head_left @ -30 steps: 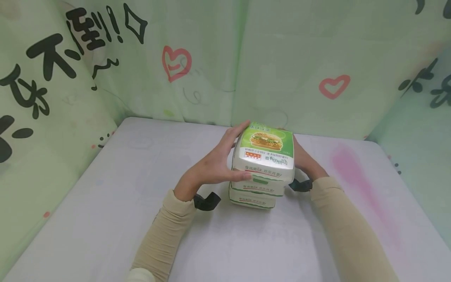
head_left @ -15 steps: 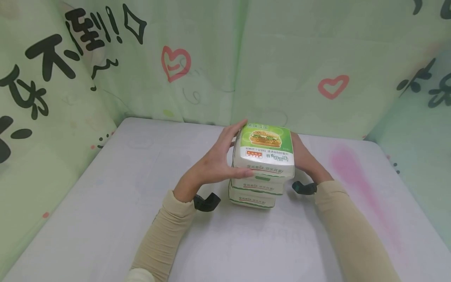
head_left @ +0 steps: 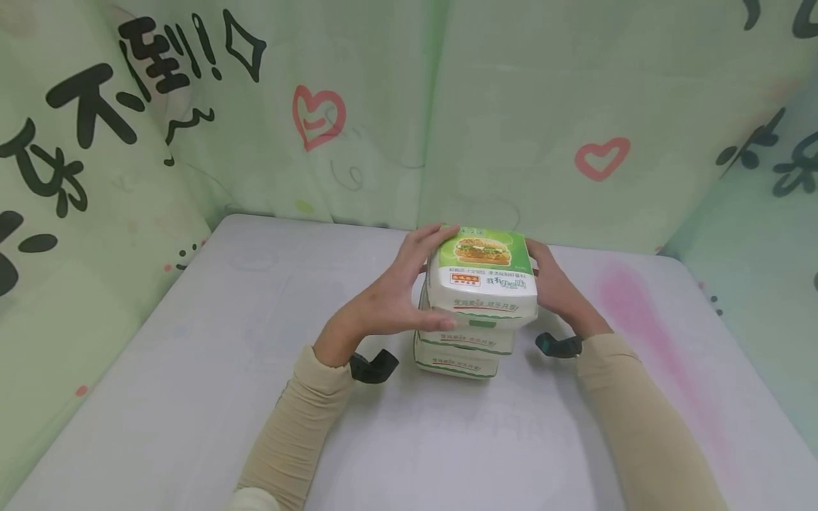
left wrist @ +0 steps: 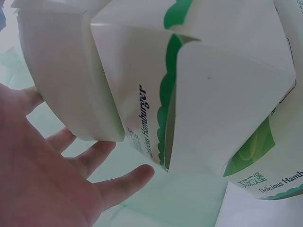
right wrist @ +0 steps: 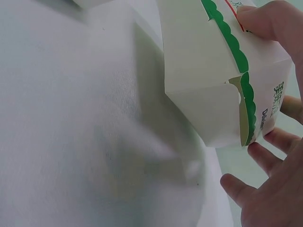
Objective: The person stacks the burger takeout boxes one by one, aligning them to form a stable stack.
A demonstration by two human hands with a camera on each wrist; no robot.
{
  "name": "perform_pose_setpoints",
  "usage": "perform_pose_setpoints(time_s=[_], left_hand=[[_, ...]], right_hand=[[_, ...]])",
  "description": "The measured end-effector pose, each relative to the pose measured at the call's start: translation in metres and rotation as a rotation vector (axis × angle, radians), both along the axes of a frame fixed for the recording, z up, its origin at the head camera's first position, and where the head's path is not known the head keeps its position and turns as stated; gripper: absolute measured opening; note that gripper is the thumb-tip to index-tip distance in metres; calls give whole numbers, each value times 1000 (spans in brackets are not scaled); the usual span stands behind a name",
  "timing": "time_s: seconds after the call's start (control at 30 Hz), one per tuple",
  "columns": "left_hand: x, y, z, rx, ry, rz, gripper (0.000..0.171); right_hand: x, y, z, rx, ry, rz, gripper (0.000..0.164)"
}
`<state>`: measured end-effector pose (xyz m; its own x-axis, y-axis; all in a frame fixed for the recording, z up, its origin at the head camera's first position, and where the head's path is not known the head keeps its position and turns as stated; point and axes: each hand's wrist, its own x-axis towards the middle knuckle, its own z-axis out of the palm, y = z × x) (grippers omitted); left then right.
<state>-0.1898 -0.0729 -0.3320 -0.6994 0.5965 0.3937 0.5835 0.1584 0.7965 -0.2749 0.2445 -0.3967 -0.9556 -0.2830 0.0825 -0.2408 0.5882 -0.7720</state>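
Three white-and-green paper hamburger boxes form a stack near the table's middle in the head view. The top box (head_left: pixel 488 284) has a burger picture on its lid and juts right past the middle box (head_left: pixel 476 341) and bottom box (head_left: pixel 456 365). My left hand (head_left: pixel 388 294) grips the top box from the left, thumb across its front, fingertips on the far left lid edge. From the right side my right hand (head_left: pixel 554 284) holds the same box. In the right wrist view the right thumb (right wrist: pixel 265 21) lies on the front and the other fingers reach behind.
The stack stands on a white table (head_left: pixel 511 440) with a pink smear (head_left: pixel 645 326) at the right. Green printed cloth (head_left: pixel 511 106) hangs close behind the table and along both sides. Black wrist mounts (head_left: pixel 373 366) sit beside the lower boxes.
The top box has shifted slightly right and turned straighter. My left fingertips have come over its lid edge; my right hand and wrist have moved a little right and nearer. The lower boxes stay put.
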Motion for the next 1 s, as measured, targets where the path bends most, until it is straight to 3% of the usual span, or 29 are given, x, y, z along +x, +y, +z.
perform_pose_setpoints(time_s=[0.47,0.67,1.0], left_hand=[[1,2,2,10,52,46,98],[1,-1,3,42,53,46,98],[0,-3,4,49,28,54,102]], right_hand=[[9,7,7,23,-3,-23,92],[13,10,12,73,-10,-65,93],[18,16,23,57,-14,-81,92]])
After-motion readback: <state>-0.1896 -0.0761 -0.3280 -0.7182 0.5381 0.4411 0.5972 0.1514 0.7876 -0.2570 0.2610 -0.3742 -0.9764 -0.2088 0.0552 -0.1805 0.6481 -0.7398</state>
